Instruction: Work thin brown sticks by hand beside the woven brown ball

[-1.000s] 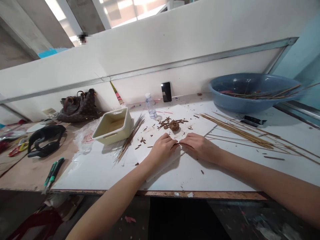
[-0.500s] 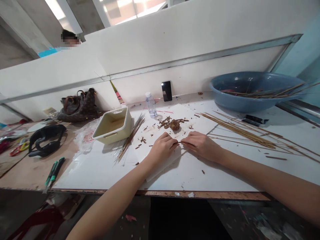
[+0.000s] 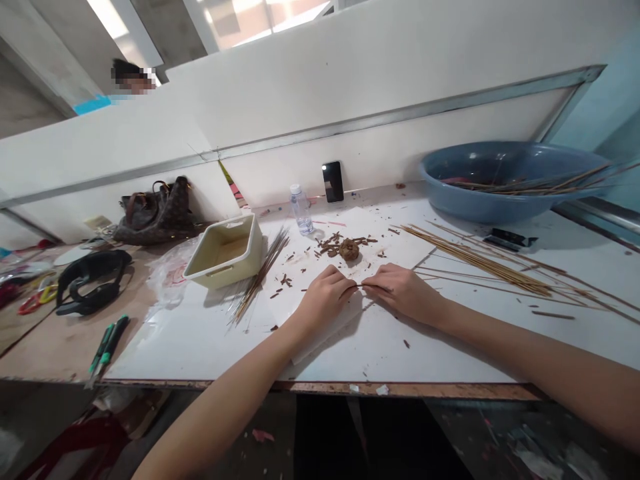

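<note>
My left hand [image 3: 324, 295] and my right hand [image 3: 400, 291] rest close together on a white board [image 3: 350, 320] in the middle of the table. Both have their fingers pinched on a thin dark stick [image 3: 364, 287] that runs between them. Just beyond the hands lie a brown lump [image 3: 349, 249] and several small brown stick pieces [image 3: 327, 248]. A bundle of thin dark sticks [image 3: 262, 273] lies to the left of my left hand. A long bundle of pale bamboo sticks [image 3: 483, 263] lies to the right.
A cream tray [image 3: 226, 252], a small water bottle [image 3: 301, 209] and a phone [image 3: 333, 181] leaning on the partition stand behind. At the right is a blue basin [image 3: 505, 179] holding sticks. Further left: a handbag [image 3: 156, 213], black headgear [image 3: 90, 279], green cutters [image 3: 106, 344]. Someone's head [image 3: 131, 75] shows over the partition.
My hands have drawn slightly apart along the thin stick. A person's head has risen into view behind the partition.
</note>
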`<state>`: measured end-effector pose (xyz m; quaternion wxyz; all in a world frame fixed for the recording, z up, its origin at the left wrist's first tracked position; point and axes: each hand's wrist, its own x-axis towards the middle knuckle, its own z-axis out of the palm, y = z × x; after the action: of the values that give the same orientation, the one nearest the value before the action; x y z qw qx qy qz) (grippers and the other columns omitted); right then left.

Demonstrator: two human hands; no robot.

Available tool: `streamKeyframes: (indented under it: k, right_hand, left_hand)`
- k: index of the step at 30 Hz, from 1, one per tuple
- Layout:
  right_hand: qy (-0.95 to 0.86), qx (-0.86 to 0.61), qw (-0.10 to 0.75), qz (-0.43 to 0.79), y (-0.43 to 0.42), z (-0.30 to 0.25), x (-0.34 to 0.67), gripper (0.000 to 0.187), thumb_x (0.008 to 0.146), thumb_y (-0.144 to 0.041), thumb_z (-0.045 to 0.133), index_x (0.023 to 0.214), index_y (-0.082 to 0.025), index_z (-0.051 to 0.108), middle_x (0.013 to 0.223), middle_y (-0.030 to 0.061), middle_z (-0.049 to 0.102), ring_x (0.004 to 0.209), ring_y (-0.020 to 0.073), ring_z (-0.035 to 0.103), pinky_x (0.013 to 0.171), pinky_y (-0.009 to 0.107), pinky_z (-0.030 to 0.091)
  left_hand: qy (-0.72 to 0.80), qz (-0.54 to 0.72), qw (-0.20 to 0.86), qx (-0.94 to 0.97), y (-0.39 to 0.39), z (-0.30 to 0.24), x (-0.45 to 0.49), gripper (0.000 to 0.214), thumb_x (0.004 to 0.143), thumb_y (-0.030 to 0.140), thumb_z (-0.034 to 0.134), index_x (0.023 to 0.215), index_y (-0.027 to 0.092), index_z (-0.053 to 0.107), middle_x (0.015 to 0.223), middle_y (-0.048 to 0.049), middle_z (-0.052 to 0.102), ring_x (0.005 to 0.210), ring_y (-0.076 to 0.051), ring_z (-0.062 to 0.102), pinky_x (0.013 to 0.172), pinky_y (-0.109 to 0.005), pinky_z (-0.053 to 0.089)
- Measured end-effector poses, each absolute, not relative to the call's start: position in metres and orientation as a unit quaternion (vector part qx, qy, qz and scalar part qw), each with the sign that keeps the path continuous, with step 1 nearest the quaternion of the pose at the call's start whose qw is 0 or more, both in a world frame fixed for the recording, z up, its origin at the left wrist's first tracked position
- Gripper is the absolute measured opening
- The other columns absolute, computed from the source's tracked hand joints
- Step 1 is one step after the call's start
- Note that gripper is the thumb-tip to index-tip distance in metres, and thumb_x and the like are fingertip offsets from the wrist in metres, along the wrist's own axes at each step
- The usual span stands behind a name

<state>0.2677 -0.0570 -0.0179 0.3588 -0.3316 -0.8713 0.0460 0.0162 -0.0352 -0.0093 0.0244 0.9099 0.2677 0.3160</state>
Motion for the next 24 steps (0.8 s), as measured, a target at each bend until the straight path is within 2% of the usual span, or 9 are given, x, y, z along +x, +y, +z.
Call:
streamKeyframes:
  k: [4, 10, 17, 24]
  right_hand:
    - [-0.87, -0.332, 0.362, 0.04, -0.0582, -0.0165, 0.2677, 0.024, 0.113, -0.03, 0.061, 0.11, -0.02, 0.083, 0.09, 0.0087, 0.082, 0.085, 0.0262, 0.073, 0.08, 0.041, 0.06]
    - [-0.866, -0.331, 0.371, 0.043, -0.0561, -0.0183, 0.2656, 0.023, 0.113, -0.032, 0.062, 0.116, -0.02, 0.081, 0.101, 0.0105, 0.085, 0.091, 0.0276, 0.076, 0.087, 0.044, 0.061]
    - [-0.866, -0.336, 0.368, 0.042, -0.0593, -0.0167, 0.2647, 0.027, 0.114, -0.032, 0.058, 0.108, -0.022, 0.082, 0.088, 0.0093, 0.081, 0.085, 0.0267, 0.073, 0.081, 0.042, 0.062]
    - [-0.865, -0.345, 0.363, 0.035, -0.0563, -0.0129, 0.2681, 0.023, 0.114, -0.031, 0.058, 0.118, -0.021, 0.079, 0.104, 0.0114, 0.085, 0.096, 0.0296, 0.077, 0.09, 0.047, 0.061]
  left_hand:
    - [0.269, 0.317, 0.027, 0.909, -0.0352, -0.0102, 0.0162, 0.023, 0.113, 0.028, 0.06, 0.104, 0.022, 0.081, 0.093, -0.0085, 0.081, 0.094, -0.027, 0.069, 0.082, -0.043, 0.063]
    - [0.268, 0.314, 0.026, 0.91, -0.0339, -0.0118, 0.0149, 0.021, 0.111, 0.024, 0.062, 0.104, 0.023, 0.081, 0.091, -0.0084, 0.081, 0.093, -0.027, 0.069, 0.081, -0.044, 0.064]
    - [0.264, 0.316, 0.025, 0.911, -0.0341, -0.0116, 0.0163, 0.02, 0.112, 0.025, 0.062, 0.104, 0.023, 0.081, 0.092, -0.0078, 0.081, 0.093, -0.027, 0.07, 0.081, -0.043, 0.064]
    - [0.26, 0.334, 0.007, 0.906, -0.0298, -0.0113, 0.0129, 0.017, 0.111, 0.024, 0.063, 0.107, 0.022, 0.079, 0.092, -0.0076, 0.079, 0.092, -0.026, 0.069, 0.079, -0.041, 0.063]
